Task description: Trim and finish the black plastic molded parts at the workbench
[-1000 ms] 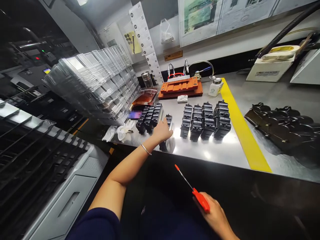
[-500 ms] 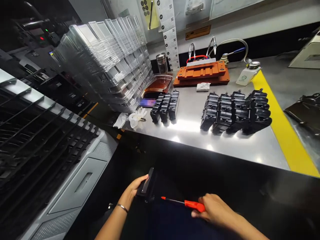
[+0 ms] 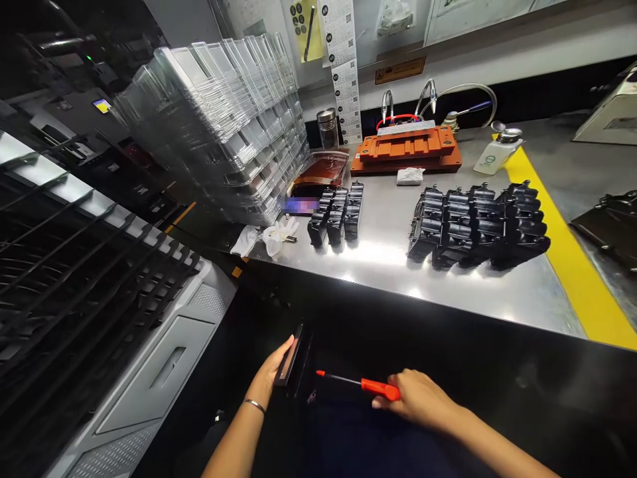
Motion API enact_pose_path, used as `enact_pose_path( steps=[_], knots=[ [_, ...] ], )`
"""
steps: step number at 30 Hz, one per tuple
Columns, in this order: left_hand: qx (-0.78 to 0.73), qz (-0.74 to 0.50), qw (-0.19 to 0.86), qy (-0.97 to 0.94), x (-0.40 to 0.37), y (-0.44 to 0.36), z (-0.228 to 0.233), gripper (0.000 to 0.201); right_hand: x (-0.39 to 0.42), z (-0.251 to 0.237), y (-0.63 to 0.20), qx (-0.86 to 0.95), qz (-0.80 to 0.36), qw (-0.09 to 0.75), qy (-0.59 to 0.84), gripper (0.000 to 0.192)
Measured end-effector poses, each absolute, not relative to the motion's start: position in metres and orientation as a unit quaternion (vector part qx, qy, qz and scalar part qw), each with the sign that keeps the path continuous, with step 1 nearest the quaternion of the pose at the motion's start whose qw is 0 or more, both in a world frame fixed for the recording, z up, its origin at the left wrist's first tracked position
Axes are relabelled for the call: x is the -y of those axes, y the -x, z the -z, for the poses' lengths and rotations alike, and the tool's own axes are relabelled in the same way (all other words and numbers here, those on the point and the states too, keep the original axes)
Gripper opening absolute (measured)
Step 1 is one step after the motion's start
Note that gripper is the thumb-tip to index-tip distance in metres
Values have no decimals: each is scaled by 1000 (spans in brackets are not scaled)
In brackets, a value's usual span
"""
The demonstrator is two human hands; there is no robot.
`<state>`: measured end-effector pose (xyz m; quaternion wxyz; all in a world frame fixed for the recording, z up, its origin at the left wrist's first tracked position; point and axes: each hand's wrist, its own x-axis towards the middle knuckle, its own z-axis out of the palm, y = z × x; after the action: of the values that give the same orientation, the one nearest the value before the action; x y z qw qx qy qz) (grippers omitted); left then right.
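Left hand (image 3: pixel 271 373) clasped around a slim black part (image 3: pixel 293 358), held edge-up below the bench edge, lower end lost in shadow. Right hand (image 3: pixel 418 398) closed on the glossy orange handle of a screwdriver (image 3: pixel 363 384) — thin shaft level, tip aimed at the part, just short of it; contact hard to judge. Above, on the brushed steel bench (image 3: pixel 378 265), three short rows of black moulded parts (image 3: pixel 336 216) near a bigger block of them (image 3: pixel 478 226). Further left, leaning clear plastic trays (image 3: pixel 223 113) — ribbed, cut off.
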<state>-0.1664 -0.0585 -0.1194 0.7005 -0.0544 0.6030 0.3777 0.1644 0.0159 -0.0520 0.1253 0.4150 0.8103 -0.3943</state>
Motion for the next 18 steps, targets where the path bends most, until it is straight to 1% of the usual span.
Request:
enact_pose_path(
  steps=[2,3,4,5,6,8,9,11,13,16,18],
  knots=[
    [-632,-385,671,-46,56,166,119,30,-18,55,-169,-800,395,115,-437,46],
    [-653,-389,640,-111,55,166,119,35,-20,57,-172,-793,402,114,-444,46],
    [-678,-388,599,-177,54,166,118,44,-21,58,-174,-785,410,116,-450,45],
    [-704,-375,553,-240,52,166,116,52,-23,59,-176,-778,418,117,-455,44],
    [-730,-350,508,-296,51,167,115,55,-23,60,-178,-774,421,116,-458,44],
    [-759,-282,433,-395,51,168,110,52,-24,62,-181,-774,424,113,-457,44],
    [-756,-250,412,-443,51,168,109,48,-25,62,-183,-774,427,113,-453,45],
    [-722,-213,396,-527,52,166,105,48,-25,63,-185,-775,435,112,-445,45],
    [-692,-215,406,-557,51,164,102,47,-26,64,-187,-775,436,111,-444,46],
    [-682,-283,473,-480,43,160,96,38,-28,65,-188,-773,432,107,-452,47],
    [-686,-358,499,-390,34,157,91,41,-28,66,-188,-772,430,105,-456,47]
  ],
)
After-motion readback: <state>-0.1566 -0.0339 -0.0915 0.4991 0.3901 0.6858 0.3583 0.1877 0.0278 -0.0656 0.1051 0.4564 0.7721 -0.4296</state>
